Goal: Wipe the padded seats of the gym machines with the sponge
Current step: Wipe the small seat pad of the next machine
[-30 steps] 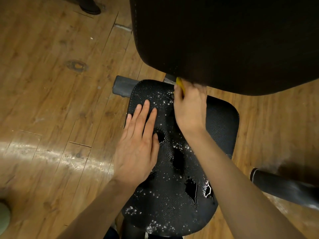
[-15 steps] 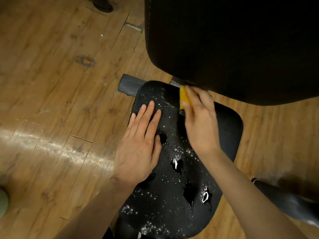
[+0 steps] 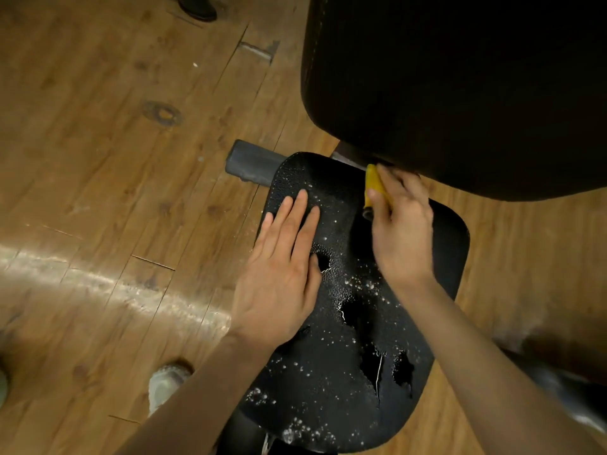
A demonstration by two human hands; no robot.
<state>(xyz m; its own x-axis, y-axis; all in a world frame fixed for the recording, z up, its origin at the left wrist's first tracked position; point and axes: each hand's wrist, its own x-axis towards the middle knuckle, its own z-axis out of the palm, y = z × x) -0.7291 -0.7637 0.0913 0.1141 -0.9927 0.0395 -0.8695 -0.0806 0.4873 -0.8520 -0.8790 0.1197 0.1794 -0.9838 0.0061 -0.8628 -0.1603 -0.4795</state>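
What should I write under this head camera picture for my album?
Right hand scrubs the wet, soapy black padded seat with a yellow sponge while the left hand rests flat on it.

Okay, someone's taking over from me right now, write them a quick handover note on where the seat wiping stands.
Left hand: flat, fingers straight, resting on the seat pad.
Right hand: grips the yellow sponge at the pad's far end, just under the backrest.
Done: the pad is wet, with foam specks and water patches across it.
Left: wipe the near half, where most suds sit; the pad's right side is partly hidden by the arm.
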